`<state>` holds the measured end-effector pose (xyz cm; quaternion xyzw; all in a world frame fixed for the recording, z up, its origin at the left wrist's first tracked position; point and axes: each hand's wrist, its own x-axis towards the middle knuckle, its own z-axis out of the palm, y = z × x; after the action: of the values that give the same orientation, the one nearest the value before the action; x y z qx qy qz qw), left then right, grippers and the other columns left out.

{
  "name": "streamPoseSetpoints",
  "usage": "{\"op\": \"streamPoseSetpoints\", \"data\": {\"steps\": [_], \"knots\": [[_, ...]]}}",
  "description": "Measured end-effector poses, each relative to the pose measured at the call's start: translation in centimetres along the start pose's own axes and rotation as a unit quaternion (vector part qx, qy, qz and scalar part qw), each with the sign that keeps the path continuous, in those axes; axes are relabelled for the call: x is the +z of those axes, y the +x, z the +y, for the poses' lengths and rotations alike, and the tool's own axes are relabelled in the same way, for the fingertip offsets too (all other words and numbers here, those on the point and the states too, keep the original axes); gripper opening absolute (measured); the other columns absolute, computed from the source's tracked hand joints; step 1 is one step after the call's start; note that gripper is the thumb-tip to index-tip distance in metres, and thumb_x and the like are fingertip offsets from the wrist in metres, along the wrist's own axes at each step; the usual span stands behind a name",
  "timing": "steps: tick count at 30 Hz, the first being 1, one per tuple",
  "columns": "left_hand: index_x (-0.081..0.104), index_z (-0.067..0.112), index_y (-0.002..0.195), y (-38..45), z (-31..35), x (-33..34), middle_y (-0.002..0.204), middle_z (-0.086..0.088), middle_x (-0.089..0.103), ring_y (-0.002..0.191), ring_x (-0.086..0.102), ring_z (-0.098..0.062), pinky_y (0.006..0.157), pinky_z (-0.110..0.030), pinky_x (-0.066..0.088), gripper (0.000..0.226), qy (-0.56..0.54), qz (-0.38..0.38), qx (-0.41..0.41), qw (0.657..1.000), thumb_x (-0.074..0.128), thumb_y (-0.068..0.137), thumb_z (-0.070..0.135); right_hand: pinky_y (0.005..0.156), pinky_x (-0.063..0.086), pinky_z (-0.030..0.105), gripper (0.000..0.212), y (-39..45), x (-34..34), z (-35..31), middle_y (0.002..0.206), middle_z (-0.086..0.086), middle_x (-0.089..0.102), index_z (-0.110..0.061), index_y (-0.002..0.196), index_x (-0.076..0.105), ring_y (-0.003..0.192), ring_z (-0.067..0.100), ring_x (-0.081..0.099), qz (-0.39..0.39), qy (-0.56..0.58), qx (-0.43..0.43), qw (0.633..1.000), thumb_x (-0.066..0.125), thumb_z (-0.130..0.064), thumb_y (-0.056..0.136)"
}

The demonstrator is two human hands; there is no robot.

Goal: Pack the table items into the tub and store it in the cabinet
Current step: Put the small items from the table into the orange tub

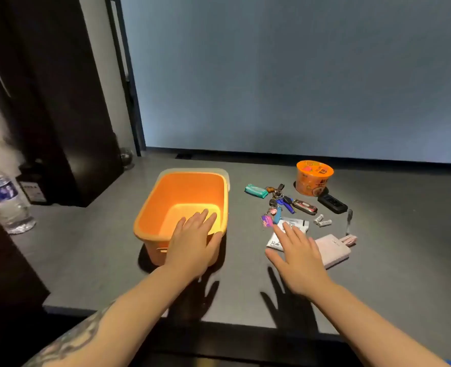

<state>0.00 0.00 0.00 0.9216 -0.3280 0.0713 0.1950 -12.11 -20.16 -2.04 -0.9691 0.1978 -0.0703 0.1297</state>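
Left hand (192, 242) grips the near rim of the orange tub (166, 197), thumb outside. Right hand (297, 256) hovers flat and spread over a white packet (296, 224), holding nothing.

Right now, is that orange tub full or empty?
Empty, as far as it shows. The orange tub has a bare floor and walls; the left hand grips its near rim and hides one corner.

Quick count, all relative to the orange tub (166, 205): one noodle cup (314, 177), one green pack (256, 191), one bunch of keys (278, 205), two dark fobs, a few small batteries (323, 221), one white packet (293, 229), one pink power bank (334, 250) to its right; one water bottle (4, 200) off to its left.
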Motion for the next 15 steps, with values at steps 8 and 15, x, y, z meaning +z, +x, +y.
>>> {"op": "streamPoseSetpoints", "data": {"steps": [8,15], "knots": [[0.064,0.031,0.108,1.5,-2.6,1.9,0.092,0.006,0.072,0.086,0.061,-0.021,0.074,-0.034,0.036,0.041,0.059,0.031,0.068,0.995,0.031,0.095,0.052,0.118,0.008,0.039,0.063,3.3,2.2,0.6,0.162,-0.007,0.009,-0.031,0.152,0.013,0.148,0.016,0.005,0.036,0.027,0.085,0.995,0.03,-0.055,0.096],[0.062,0.024,0.065,2.1,-1.6,3.5,0.049,0.005,0.056,0.048,0.054,-0.02,0.051,-0.03,0.038,0.025,0.055,0.098,0.095,0.989,0.065,0.082,0.043,0.118,0.003,0.041,0.065,4.2,3.6,1.7,0.162,-0.009,0.004,-0.031,0.153,0.01,0.148,0.013,0.0,0.034,0.029,0.118,0.992,0.027,-0.057,0.095]]}}
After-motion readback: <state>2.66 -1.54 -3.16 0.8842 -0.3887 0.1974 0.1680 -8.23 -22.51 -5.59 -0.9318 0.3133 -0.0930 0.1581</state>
